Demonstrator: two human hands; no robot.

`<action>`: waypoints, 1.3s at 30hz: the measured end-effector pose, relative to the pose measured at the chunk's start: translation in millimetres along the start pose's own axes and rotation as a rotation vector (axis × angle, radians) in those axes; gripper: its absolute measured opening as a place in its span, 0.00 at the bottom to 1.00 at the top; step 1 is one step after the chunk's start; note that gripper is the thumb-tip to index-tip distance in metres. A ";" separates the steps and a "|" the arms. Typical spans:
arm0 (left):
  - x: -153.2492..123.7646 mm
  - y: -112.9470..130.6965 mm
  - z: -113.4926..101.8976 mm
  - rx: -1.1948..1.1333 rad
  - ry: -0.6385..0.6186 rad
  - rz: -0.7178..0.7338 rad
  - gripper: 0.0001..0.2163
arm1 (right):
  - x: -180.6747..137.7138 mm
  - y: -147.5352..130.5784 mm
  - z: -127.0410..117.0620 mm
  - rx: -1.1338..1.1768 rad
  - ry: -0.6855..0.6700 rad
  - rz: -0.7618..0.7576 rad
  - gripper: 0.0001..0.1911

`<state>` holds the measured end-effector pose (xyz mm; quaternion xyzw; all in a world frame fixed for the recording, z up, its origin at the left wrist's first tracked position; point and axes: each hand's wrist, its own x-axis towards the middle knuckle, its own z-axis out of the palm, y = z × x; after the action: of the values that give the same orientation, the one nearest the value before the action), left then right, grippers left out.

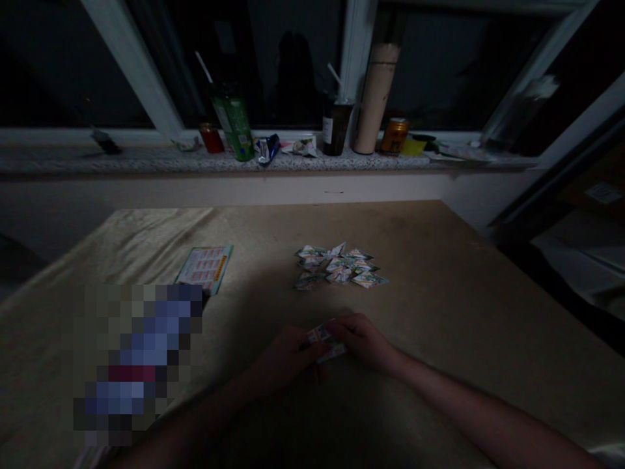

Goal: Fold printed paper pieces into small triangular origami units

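Observation:
Between my two hands, low over the table, is a small folded piece of printed paper. My left hand grips its left side, fingers closed on it. From the right, my right hand pinches the paper's upper right part. Just beyond the hands lies a cluster of several folded paper pieces, pointed at the ends and printed in the same style. To the left rests a stack of flat printed cards or sheets with a green-blue border. Dim light hides the finer folds.
A pixelated blue patch covers something at the left of the table. Along the windowsill stand a green bottle, a dark cup with straw, a tall pale flask, an orange can and a red jar.

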<state>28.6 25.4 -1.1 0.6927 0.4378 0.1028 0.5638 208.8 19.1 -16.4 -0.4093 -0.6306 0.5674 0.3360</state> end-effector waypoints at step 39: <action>-1.3 2.6 3.3 -0.079 0.304 0.129 0.19 | -3.2 2.1 0.6 -0.085 -0.078 0.008 0.26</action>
<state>31.2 22.2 0.5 0.6730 0.4683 0.2595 0.5103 210.0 15.9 -18.4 -0.4035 -0.6651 0.5569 0.2911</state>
